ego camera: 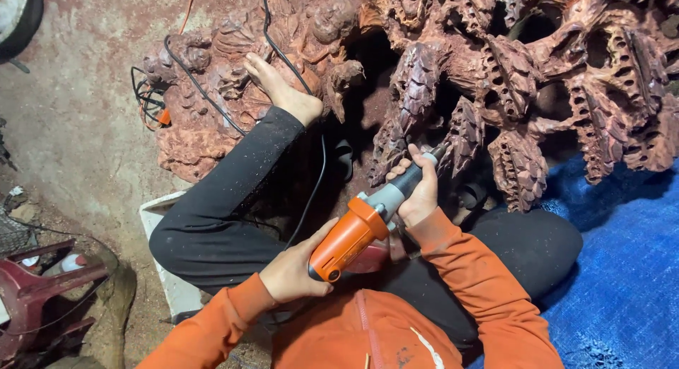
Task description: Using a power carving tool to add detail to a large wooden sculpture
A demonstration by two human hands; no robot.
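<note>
Here the carving is in full swing: the person sits cross-legged on the floor, working a handheld orange rotary grinder (368, 224) into a large reddish wood carving (495, 79) full of scaled, cone-like lobes. The left hand (293, 270) is wrapped around the orange rear body of the tool, its fingers closed firmly on it. The right hand (417, 192) grips the grey-and-black neck near the front, fingers curled shut around it and the thumb lying along the top. The tip of the tool points up and to the right and meets the carving at the lower edge of one of the lobes; the bit itself is too small to make out. A black cable (311, 192) runs from the tool across the person's lap and up over the carving. One bare foot (283, 90) rests on the left part of the wood, apparently bracing it. A blue tarpaulin (622, 256) lies to the right, and a dark red plastic stool (39, 298) stands at the left edge.

Judging by the grip, the step in hand is fine shaping of a lobe. The next move calls for steady two-handed guidance, light pressure at the tip, and keeping the cable away from the bit.
</note>
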